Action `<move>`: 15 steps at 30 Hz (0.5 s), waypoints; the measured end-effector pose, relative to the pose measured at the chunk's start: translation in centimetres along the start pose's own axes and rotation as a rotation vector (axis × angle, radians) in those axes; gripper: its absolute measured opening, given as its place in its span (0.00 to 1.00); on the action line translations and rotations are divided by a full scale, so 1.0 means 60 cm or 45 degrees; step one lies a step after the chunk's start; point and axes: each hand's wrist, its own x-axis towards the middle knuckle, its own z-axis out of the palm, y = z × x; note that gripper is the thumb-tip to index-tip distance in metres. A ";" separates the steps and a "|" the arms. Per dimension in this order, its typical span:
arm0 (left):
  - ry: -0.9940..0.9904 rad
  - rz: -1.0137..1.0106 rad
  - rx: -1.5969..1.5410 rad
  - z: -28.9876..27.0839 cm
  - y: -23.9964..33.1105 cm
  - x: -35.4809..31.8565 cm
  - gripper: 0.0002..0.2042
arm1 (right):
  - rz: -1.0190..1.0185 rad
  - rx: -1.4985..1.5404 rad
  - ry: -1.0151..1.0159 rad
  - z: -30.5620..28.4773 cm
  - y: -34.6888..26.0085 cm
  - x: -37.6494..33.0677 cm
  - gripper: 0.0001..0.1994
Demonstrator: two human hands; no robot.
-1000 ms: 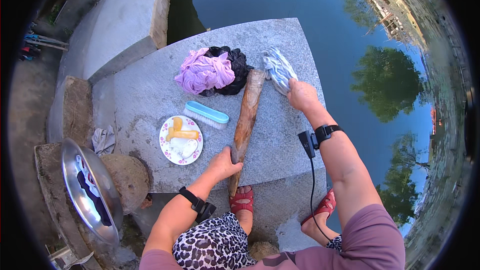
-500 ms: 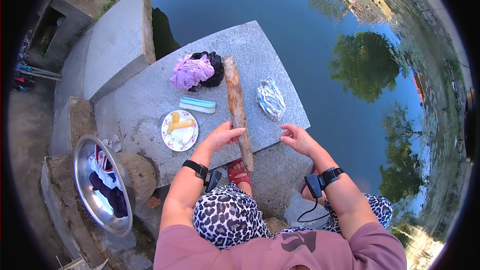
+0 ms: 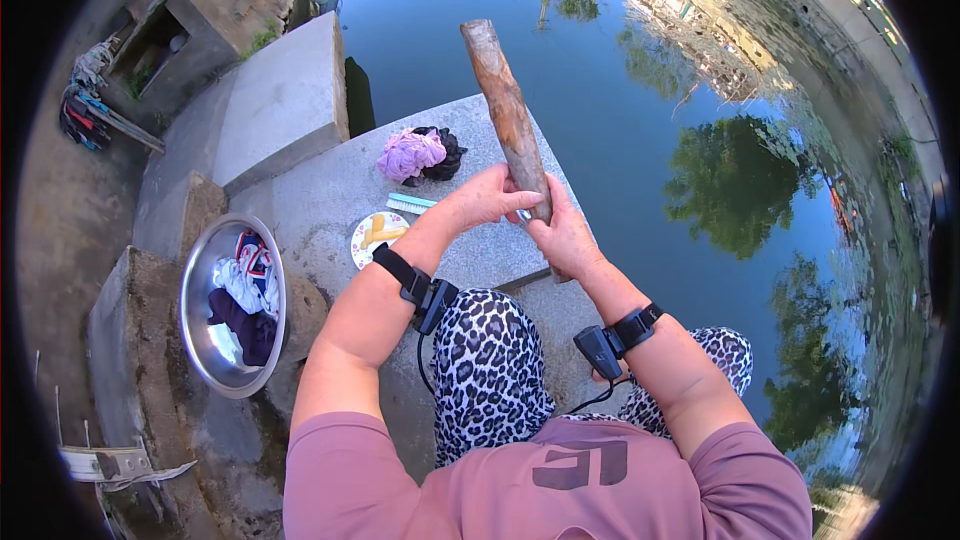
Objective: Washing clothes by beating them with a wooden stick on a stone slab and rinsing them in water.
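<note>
Stone slab juts over water, sunlit. Nearest, leopard-print trousers, knees apart. Just beyond, both hands have the wooden stick, tilted up & angled toward the water: R hand curls round the lower part, L hand grips just above — thumb across the front, fingers mostly hidden. Step in hand, I'd judge: getting a two-handed hold; next move prob. calls for firm fingers & clearance from the stuff alongside. Off left, metal basin w/ clothes. On the slab, plate w/ yellow bars, brush, then purple cloth touching a crumpled black item. Farther — pond water, tree reflections.
</note>
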 end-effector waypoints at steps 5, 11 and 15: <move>-0.090 -0.066 0.223 -0.044 -0.032 0.012 0.22 | 0.128 0.041 0.085 -0.064 0.082 -0.023 0.25; 0.036 -0.424 0.252 -0.045 -0.273 0.116 0.16 | 0.261 -0.002 0.039 -0.071 0.125 0.017 0.21; 0.072 -0.632 0.061 0.022 -0.394 0.213 0.17 | 0.095 0.147 0.082 -0.045 0.169 0.038 0.23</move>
